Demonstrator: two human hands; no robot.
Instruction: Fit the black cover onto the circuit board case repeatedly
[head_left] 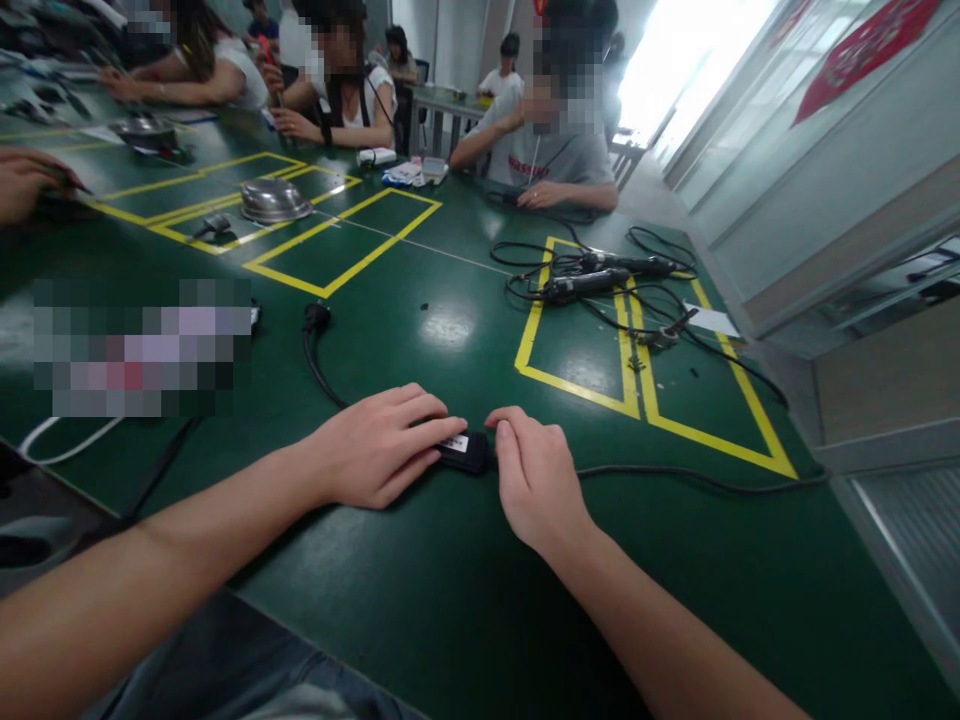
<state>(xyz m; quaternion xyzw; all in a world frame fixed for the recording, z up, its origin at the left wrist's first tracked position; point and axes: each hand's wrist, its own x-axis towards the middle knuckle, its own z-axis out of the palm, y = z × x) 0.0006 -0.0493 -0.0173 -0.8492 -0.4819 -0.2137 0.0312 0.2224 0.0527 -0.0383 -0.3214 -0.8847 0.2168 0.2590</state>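
A black power adapter [468, 452] with a white label lies on the green table [337, 590], close in front of me. My left hand [394, 445] covers its left part, fingers draped over the top; the thumb is hidden. At the adapter's right end, my right hand [536, 475] is closed on the black cable [675, 476], thumb against the curled index finger. From that hand the cable runs right to the table edge. A cord leads from under my left hand to a black plug [317, 317].
Black electric screwdrivers [589, 284] with tangled cords lie right of centre inside yellow tape outlines [577, 392]. Beside them are a small metal part [664, 335] and white paper [711, 320]. A metal bowl [275, 200] stands farther left. Several people sit across the table.
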